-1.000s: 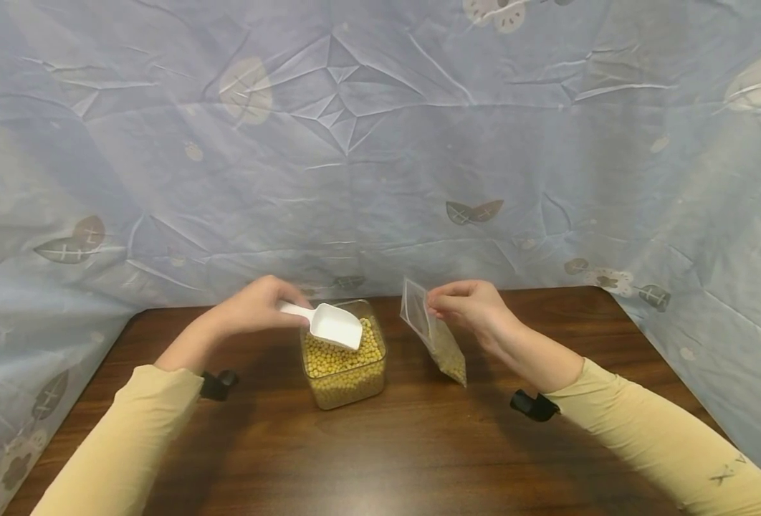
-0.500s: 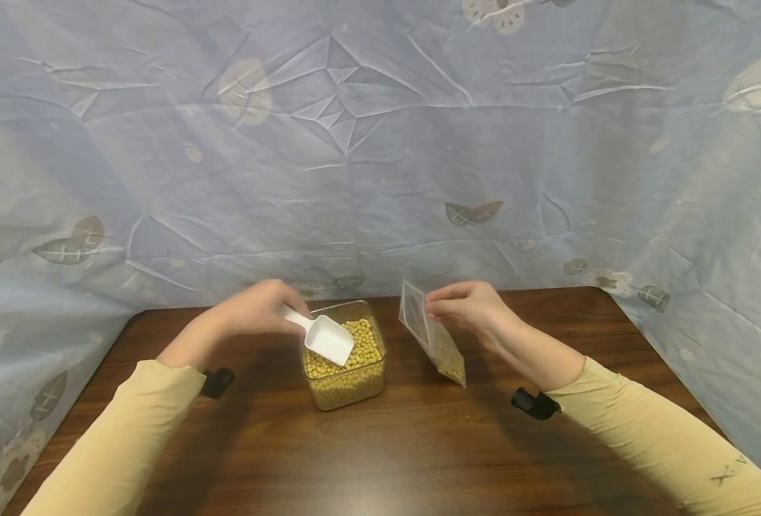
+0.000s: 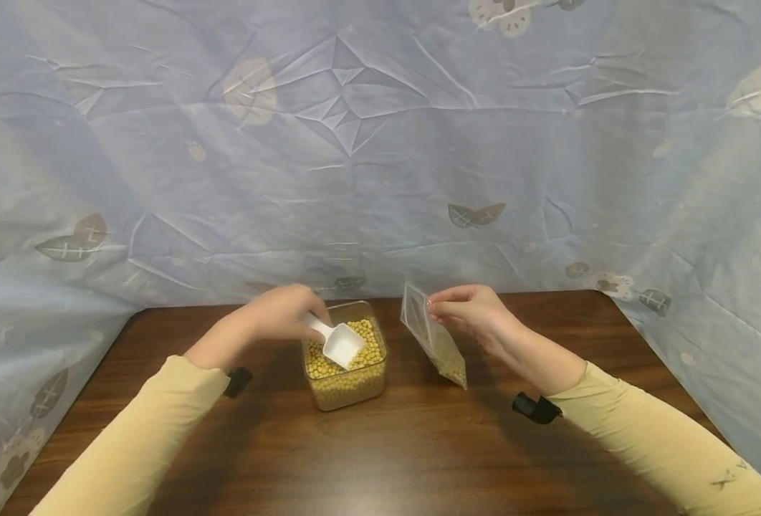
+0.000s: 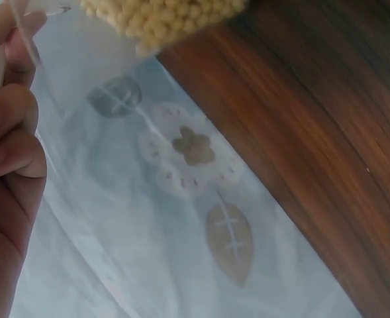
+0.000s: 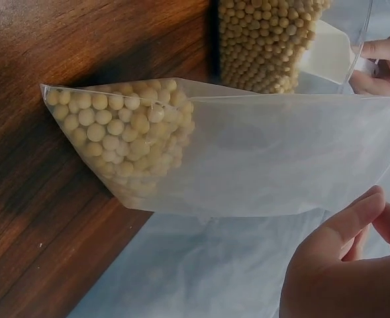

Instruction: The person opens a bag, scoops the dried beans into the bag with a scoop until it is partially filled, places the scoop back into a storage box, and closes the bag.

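My left hand [image 3: 284, 313] grips the handle of a white scoop [image 3: 342, 347], its fingers curled round it. The scoop's bowl is tilted down into a clear square container [image 3: 348, 400] of yellow soybeans [image 3: 370, 347], and its front edge meets the beans. To the right, my right hand [image 3: 477, 312] pinches the upper edge of a clear plastic bag [image 3: 418, 315] between thumb and fingers. The bag leans with its lower corner on the table, and its mouth faces up and left. In the right wrist view, soybeans [image 5: 118, 126] fill the bag's bottom part.
The brown wooden table [image 3: 380, 466] ends at a pale blue patterned cloth [image 3: 380, 179] behind and at both sides. A black wrist camera [image 3: 535, 408] sits under the right forearm, and another black one [image 3: 237, 381] under the left.
The white scoop has come down from above the container into the beans, its bowl tipping forward. My left hand has shifted right. The right hand and bag stay nearly where they were.
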The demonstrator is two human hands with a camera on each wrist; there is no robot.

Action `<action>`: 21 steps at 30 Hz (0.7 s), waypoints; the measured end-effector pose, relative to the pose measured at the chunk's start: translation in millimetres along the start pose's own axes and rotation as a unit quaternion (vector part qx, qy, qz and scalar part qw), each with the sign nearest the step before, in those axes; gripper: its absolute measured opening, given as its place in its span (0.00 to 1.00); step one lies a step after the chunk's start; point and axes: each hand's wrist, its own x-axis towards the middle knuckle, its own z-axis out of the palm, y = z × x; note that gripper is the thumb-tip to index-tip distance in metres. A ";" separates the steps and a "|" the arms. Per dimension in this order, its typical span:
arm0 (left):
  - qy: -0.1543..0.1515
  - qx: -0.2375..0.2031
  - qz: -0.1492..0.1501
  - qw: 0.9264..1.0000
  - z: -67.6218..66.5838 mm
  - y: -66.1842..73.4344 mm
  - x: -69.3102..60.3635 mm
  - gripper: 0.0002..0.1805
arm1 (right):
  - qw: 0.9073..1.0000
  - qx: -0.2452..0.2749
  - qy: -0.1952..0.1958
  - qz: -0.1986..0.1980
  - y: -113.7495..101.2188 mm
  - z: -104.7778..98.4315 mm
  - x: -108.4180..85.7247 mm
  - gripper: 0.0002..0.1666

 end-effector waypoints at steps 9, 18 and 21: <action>-0.022 -0.006 -0.012 1.000 16.0 10.5 10.4 0.07 | 1.000 0.019 -0.004 -0.004 3.3 0.3 -0.7 0.17; -0.014 -0.056 0.011 0.998 22.7 0.0 8.0 0.06 | 1.000 0.019 -0.006 -0.004 4.0 -1.6 -0.2 0.20; -0.014 -0.087 0.020 0.996 21.1 -2.8 7.0 0.05 | 1.000 0.023 -0.006 -0.001 3.3 -1.8 -0.6 0.19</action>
